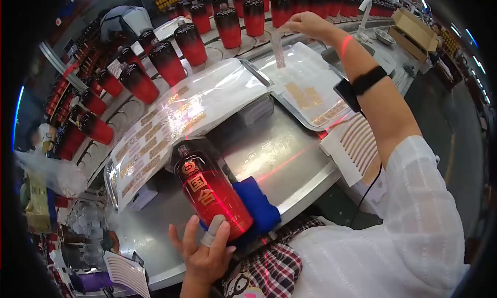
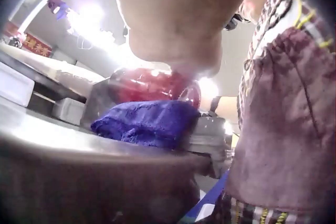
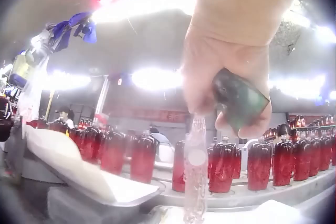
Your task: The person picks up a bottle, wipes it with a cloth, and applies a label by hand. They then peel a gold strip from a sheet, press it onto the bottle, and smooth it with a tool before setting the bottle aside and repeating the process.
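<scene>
A red-to-black bottle with gold characters lies tilted on a folded blue cloth, its neck pointing away from me. At its base is my left hand, fingers spread and fairly straight, with pale covers on fingertips beside the glass. In the left wrist view the bottle shows above the cloth. My right hand is raised at the back, pinching a clear patterned film strip that hangs down. The right wrist view also shows a dark green piece tucked in that hand.
Sheets of gold decals cover a tray left of centre. Another tray with gold decals is at the right. Behind, several red-black bottles line a conveyor. A ribbed white rack stands at the table's right edge.
</scene>
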A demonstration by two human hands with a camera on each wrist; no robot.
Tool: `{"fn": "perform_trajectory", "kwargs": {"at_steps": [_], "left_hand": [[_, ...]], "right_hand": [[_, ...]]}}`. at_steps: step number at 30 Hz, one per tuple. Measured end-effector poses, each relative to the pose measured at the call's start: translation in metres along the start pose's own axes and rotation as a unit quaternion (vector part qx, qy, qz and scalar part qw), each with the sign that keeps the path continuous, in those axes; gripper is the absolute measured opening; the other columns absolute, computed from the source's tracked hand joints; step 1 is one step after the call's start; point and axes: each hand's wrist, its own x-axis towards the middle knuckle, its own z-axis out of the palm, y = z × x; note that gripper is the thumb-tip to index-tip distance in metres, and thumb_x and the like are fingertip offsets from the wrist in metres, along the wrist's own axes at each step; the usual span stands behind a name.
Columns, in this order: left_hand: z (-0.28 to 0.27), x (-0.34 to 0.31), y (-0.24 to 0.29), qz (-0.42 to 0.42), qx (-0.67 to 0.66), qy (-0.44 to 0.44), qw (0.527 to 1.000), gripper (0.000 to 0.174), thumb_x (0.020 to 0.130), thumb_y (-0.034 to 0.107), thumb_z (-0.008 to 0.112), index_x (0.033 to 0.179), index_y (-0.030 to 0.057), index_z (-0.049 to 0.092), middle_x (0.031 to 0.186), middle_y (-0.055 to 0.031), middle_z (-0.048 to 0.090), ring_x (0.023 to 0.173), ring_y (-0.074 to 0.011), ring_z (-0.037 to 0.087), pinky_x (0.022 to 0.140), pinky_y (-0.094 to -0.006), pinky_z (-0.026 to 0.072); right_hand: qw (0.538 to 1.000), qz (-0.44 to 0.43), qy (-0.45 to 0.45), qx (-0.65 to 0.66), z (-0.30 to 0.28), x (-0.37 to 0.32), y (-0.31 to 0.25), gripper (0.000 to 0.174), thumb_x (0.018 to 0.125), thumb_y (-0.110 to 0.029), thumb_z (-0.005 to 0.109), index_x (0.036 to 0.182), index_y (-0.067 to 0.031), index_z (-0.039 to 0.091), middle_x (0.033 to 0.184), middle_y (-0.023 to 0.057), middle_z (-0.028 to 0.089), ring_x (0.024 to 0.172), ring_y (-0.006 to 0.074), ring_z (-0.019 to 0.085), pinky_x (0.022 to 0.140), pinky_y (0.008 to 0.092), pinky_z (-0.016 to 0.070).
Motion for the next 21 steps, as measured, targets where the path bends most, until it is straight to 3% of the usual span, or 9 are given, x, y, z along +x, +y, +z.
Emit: {"fn": "perform_trajectory", "kwargs": {"at_steps": [2, 4, 6, 7, 10, 12, 16, 19, 21], "left_hand": [[0.002, -0.007, 0.004, -0.027, -0.016, 0.0, 1.0, 0.042, 0.098, 0.039, 0.045, 0.126, 0.0105, 0.058, 0.119, -0.013, 0.065, 0.133, -0.0388, 0.038, 0.113, -0.0627, 0.0126], [0.006, -0.012, 0.011, -0.056, -0.039, 0.01, 0.998, 0.042, 0.098, 0.037, 0.045, 0.128, 0.0096, 0.056, 0.122, -0.0161, 0.063, 0.133, -0.0402, 0.037, 0.112, -0.0635, 0.0134], [0.011, -0.018, 0.017, -0.081, -0.061, 0.028, 0.995, 0.041, 0.098, 0.035, 0.046, 0.129, 0.0091, 0.055, 0.125, -0.0179, 0.06, 0.133, -0.0405, 0.037, 0.112, -0.0635, 0.0145], [0.012, -0.02, 0.018, -0.094, -0.071, 0.035, 0.992, 0.041, 0.098, 0.034, 0.046, 0.13, 0.0088, 0.055, 0.126, -0.0188, 0.059, 0.133, -0.0407, 0.037, 0.112, -0.0635, 0.015], [0.015, -0.027, 0.016, -0.093, -0.072, 0.034, 0.993, 0.042, 0.098, 0.033, 0.046, 0.131, 0.0081, 0.053, 0.127, -0.0199, 0.058, 0.133, -0.0412, 0.038, 0.111, -0.0632, 0.0167], [0.016, -0.029, 0.016, -0.112, -0.08, 0.039, 0.99, 0.039, 0.095, 0.034, 0.051, 0.125, 0.0099, 0.059, 0.123, -0.0172, 0.06, 0.13, -0.04, 0.04, 0.109, -0.0645, 0.0183], [0.017, -0.029, 0.017, -0.128, -0.077, 0.068, 0.986, 0.038, 0.094, 0.032, 0.052, 0.121, 0.008, 0.061, 0.116, -0.0123, 0.065, 0.126, -0.0393, 0.045, 0.109, -0.0625, 0.0209], [0.003, -0.023, 0.006, -0.115, -0.105, 0.068, 0.985, 0.043, 0.099, 0.033, 0.044, 0.124, 0.0013, 0.057, 0.124, -0.0204, 0.059, 0.125, -0.0425, 0.046, 0.111, -0.0597, 0.0206], [-0.007, -0.006, -0.005, -0.135, -0.16, 0.122, 0.97, 0.043, 0.099, 0.032, 0.044, 0.124, -0.0004, 0.058, 0.123, -0.021, 0.06, 0.125, -0.0375, 0.048, 0.112, -0.0542, 0.0239]], "right_hand": [[0.999, 0.042, -0.01, 0.009, 0.002, 0.019, 0.022, 0.04, 0.087, -0.041, 0.059, 0.093, -0.003, 0.069, 0.076, 0.0116, 0.066, 0.059, 0.0249, 0.061, 0.048, 0.0368, 0.0491], [0.97, 0.09, -0.069, -0.217, 0.017, 0.019, 0.042, 0.033, 0.088, -0.032, 0.057, 0.102, -0.005, 0.068, 0.078, 0.0075, 0.064, 0.062, 0.0217, 0.06, 0.047, 0.0355, 0.0485], [0.92, 0.102, -0.159, -0.344, 0.048, 0.017, 0.083, 0.039, 0.085, -0.035, 0.056, 0.103, -0.0033, 0.071, 0.101, 0.0202, 0.069, 0.09, 0.0377, 0.067, 0.079, 0.0457, 0.0531], [0.907, 0.096, -0.119, -0.393, 0.078, 0.031, 0.147, 0.04, 0.087, -0.033, 0.054, 0.104, -0.0013, 0.071, 0.106, 0.0212, 0.068, 0.101, 0.0362, 0.064, 0.093, 0.0457, 0.0476], [0.896, 0.134, -0.075, -0.416, 0.098, 0.01, 0.158, 0.041, 0.088, -0.031, 0.053, 0.105, 0.001, 0.07, 0.115, 0.0204, 0.065, 0.109, 0.0355, 0.061, 0.095, 0.0469, 0.0462], [0.893, 0.163, -0.068, -0.415, 0.101, 0.013, 0.158, 0.032, 0.089, -0.02, 0.055, 0.114, -0.005, 0.069, 0.118, 0.0161, 0.065, 0.114, 0.0357, 0.059, 0.099, 0.0445, 0.0454], [0.902, 0.004, -0.105, -0.419, 0.055, 0.005, 0.062, 0.028, 0.083, -0.019, 0.057, 0.099, -0.0025, 0.072, 0.103, 0.0172, 0.069, 0.1, 0.0367, 0.064, 0.089, 0.0442, 0.0494], [0.944, -0.143, -0.094, -0.281, 0.024, -0.022, -0.012, 0.025, 0.083, -0.024, 0.061, 0.082, -0.0006, 0.07, 0.087, 0.0207, 0.066, 0.078, 0.0372, 0.062, 0.075, 0.0445, 0.0483], [0.938, -0.204, -0.1, -0.26, 0.012, -0.049, -0.071, 0.023, 0.085, -0.021, 0.062, 0.081, 0.0014, 0.065, 0.085, 0.0155, 0.06, 0.075, 0.0316, 0.058, 0.073, 0.0415, 0.0466]]}}
